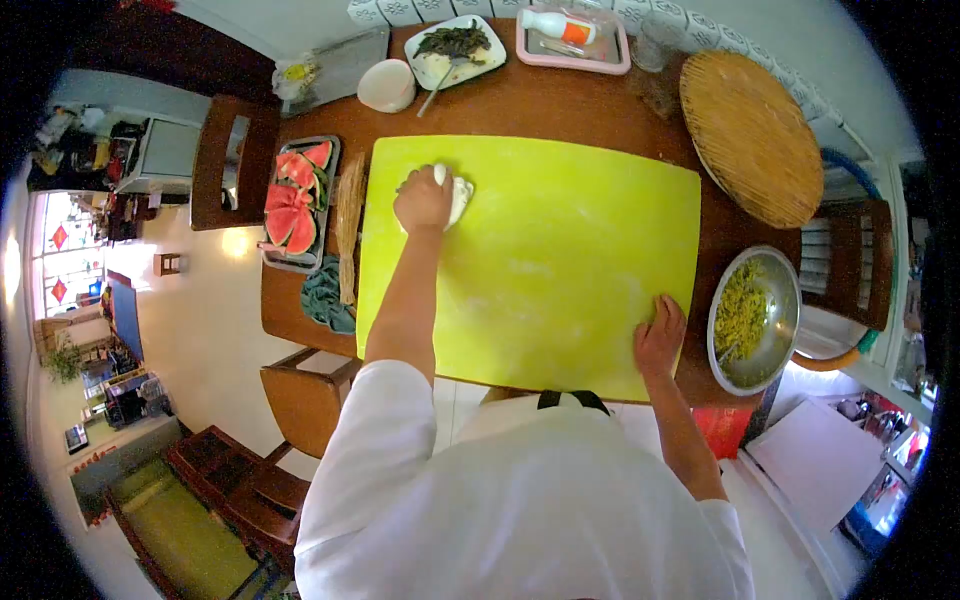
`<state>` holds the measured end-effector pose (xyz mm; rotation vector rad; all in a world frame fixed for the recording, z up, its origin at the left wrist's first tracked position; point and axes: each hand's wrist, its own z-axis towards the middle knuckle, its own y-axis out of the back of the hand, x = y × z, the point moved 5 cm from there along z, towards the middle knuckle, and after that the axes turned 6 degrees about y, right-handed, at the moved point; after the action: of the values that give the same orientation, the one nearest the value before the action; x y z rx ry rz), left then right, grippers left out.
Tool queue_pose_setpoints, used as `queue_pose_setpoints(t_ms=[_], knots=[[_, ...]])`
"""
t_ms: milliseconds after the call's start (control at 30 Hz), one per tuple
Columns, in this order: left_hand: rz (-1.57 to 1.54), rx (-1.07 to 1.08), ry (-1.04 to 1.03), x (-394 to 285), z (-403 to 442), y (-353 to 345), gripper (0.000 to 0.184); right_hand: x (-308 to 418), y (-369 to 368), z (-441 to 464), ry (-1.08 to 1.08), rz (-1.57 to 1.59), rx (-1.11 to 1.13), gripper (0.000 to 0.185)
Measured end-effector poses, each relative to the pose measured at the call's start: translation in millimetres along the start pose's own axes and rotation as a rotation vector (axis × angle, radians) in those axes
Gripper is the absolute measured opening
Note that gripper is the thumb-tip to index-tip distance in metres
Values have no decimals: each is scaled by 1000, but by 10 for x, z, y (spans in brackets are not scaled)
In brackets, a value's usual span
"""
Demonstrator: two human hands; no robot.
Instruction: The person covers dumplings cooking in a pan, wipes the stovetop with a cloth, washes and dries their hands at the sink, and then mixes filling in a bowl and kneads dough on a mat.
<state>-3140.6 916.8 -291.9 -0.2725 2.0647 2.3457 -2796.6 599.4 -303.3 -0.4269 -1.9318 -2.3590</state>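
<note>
My left hand (422, 203) is on a lump of white dough (460, 198) near the far left corner of a yellow-green mat (560, 240). Its fingers are closed around the dough, which shows past the hand on the right and between the fingers. My right hand (660, 336) rests on the mat close to its right edge, holding nothing, with the fingers stretched out. Pale flour smears mark the mat's surface.
On the right stand a metal bowl (716, 345) of chopped yellow-green filling and a round woven lid (752, 138). Left of the mat are a watermelon tray (330, 170), a rolling-pin-like bundle (350, 225) and a green cloth (327, 296). Behind are a white bowl (387, 87) and plate (490, 72).
</note>
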Motion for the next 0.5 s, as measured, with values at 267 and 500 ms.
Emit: queue_pose_setpoints(t_ms=[267,500], knots=[[-199,-170,-256,-7,-674,499,26,53,51,-26,36,10,-60,45],[-363,-35,-314,339,-1990,908,34,29,11,-36,39,-35,-84,44]])
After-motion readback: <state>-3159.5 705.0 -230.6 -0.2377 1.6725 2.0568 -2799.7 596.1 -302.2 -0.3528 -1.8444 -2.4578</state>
